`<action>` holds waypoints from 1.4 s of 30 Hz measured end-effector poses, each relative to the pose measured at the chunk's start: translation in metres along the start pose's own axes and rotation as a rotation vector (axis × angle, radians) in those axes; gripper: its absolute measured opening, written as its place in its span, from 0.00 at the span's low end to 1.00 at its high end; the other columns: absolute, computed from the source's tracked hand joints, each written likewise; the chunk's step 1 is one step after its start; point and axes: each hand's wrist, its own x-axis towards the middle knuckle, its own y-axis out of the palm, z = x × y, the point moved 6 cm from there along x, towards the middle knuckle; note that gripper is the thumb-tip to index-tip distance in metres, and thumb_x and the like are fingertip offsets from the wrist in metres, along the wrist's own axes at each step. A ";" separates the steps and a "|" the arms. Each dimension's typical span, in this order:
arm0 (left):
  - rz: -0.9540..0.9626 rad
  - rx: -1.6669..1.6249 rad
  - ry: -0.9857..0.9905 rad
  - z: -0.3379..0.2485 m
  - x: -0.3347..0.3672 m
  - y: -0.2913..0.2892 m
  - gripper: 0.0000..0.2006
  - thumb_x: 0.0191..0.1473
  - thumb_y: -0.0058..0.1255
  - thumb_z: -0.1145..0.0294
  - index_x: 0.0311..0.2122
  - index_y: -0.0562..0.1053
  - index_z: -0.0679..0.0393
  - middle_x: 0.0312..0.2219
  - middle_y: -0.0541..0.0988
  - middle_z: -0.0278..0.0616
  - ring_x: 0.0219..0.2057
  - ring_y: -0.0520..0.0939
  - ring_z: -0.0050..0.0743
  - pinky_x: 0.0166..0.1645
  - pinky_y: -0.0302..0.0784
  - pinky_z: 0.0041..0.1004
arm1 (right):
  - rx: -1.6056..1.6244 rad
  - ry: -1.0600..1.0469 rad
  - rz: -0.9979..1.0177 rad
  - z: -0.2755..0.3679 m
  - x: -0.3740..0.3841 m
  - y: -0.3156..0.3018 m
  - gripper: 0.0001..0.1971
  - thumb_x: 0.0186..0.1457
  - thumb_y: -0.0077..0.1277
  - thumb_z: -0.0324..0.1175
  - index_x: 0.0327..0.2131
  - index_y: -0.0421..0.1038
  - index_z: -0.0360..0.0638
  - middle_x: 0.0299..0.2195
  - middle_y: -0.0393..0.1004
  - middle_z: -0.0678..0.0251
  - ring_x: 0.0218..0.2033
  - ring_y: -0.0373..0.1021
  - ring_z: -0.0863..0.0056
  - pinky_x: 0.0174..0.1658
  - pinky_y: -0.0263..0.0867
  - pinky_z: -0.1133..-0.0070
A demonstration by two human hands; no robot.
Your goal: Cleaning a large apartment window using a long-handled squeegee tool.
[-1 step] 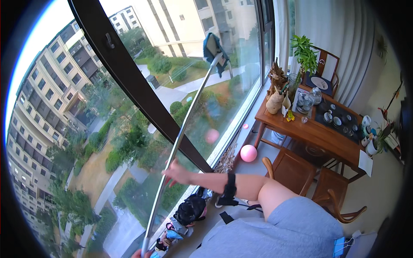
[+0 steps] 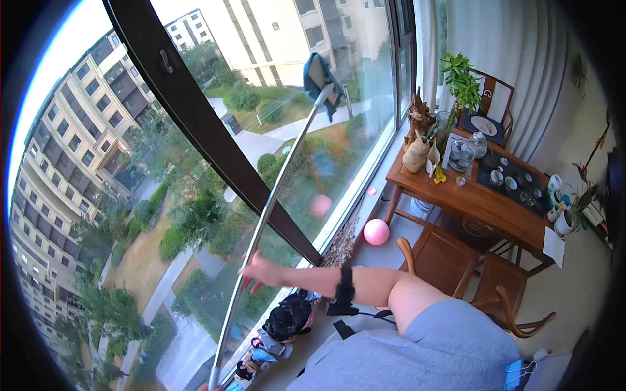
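My right hand (image 2: 262, 270) is closed around the middle of a long metal pole, arm stretched out to the left. At the lower edge, part of my left hand (image 2: 210, 387) shows, fingers curled at the pole's bottom end. The pole belongs to a window mop (image 2: 287, 173), which slants up and to the right. Its flat head (image 2: 322, 85), with a blue-green cloth pad, is up at the large window pane (image 2: 355, 137). A dark upright window frame (image 2: 195, 130) passes behind the pole.
A wooden table (image 2: 469, 192) at right carries glassware, a tea tray and plants; wooden chairs (image 2: 443, 257) stand before it. A pink ball (image 2: 376, 232) lies on the floor. A black bag (image 2: 289, 318) and small items line the window's foot.
The mop head has shifted slightly left and down on the pane. Both the pole and my right hand have moved a little left and down with it.
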 end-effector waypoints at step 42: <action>0.399 0.115 0.422 -0.430 0.080 0.344 0.13 0.52 0.56 0.62 0.37 0.75 0.62 0.21 0.74 0.39 0.22 0.72 0.24 0.30 0.68 0.28 | 0.055 -0.042 -0.823 0.108 0.013 -0.463 0.10 0.66 0.27 0.38 0.41 0.48 0.43 0.38 0.74 0.54 0.27 0.76 0.59 0.28 0.75 0.65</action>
